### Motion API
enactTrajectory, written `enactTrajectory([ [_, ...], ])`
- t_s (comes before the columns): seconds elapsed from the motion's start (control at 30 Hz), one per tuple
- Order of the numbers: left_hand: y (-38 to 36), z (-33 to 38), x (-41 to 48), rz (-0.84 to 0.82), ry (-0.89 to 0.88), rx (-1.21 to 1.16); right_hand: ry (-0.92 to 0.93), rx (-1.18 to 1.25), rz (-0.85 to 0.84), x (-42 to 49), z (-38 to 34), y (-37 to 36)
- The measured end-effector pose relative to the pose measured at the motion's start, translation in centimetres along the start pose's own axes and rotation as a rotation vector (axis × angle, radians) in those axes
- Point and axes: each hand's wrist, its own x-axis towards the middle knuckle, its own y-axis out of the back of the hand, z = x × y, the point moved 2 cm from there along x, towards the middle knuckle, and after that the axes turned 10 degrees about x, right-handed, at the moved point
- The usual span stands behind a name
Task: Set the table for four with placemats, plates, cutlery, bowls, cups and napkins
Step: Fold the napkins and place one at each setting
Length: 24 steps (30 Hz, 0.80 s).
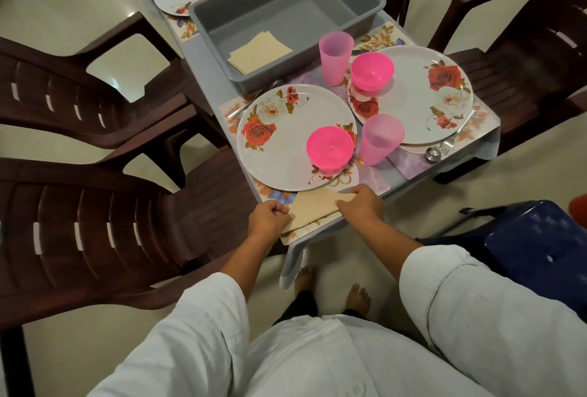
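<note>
From the head camera, a cream folded paper napkin [313,209] lies on the floral printed placemat [297,235] at the near corner of the grey-covered table [209,56], just in front of the round white plate with red roses [279,148]. The napkin sits between the two hands. The left hand [270,215] has its fingers curled in and pinches the napkin's left edge. The right hand [360,202] is bent over the napkin's right corner, fingertips and thumb closed on it.

A bright pink plastic bowl [329,149] stands on the near plate, and a pale pink plastic cup [381,139] stands just beside it to the right. Metal cutlery [244,107] lies at the plate's far left edge.

Behind these sits a grey rectangular plastic tub [286,15] holding more cream napkins [259,51]. To the right is a second rose plate [422,101] with its own pink bowl [372,71], a second pale pink cup [335,58] near it, and a fork and spoon [440,148] at its near edge
</note>
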Motion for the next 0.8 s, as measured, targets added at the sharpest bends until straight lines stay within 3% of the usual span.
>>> enactTrajectory([
  [0.37,-0.3,-0.3,-1.1,0.027,-0.064,0.036,0.103,-0.200,0.059,-0.4,-0.5,1.7],
  [0.57,0.2,0.2,-2.2,0.138,-0.132,0.065,0.155,-0.158,0.127,-0.8,-0.3,3.7],
  [0.7,1.0,2.2,-2.9,0.219,-0.222,0.025,0.323,-0.080,0.082,-1.8,-1.4,4.7],
  [0.8,1.6,4.6,-3.5,0.257,-0.297,-0.014,0.459,0.041,-0.052,-2.5,-3.4,5.2],
])
